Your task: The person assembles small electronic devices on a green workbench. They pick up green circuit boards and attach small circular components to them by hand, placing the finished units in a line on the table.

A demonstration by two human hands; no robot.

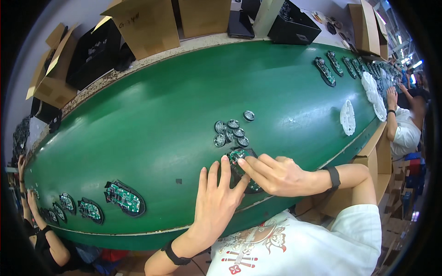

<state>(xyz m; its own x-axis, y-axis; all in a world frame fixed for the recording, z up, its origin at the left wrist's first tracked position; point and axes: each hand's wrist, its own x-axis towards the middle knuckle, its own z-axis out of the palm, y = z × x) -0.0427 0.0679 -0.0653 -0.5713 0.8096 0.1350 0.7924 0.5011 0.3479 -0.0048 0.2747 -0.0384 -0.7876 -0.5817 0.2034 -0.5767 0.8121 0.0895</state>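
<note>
A black shell with a green circuit board [254, 185] lies at the table's near edge, largely covered by my hands. Its shape resembles a computer mouse base. My left hand [215, 202] has its fingers stretched apart, with index fingertip and thumb touching the shell's left side. Over the board, my right hand [276, 177] has thumb and fingers pinched together, fingertips down on the board's far part; whatever they hold is hidden. Just beyond lie several small round clear wheels with black rims [229, 135], and one separate wheel [248, 115].
Similar shells with boards [123, 198] line the left near edge; more [325, 71] stretch along the far right. A white plastic part [347, 118] lies on the green table [152, 115]. Cardboard boxes [142, 30] and a black bin [294, 25] stand behind. Other people work at both ends.
</note>
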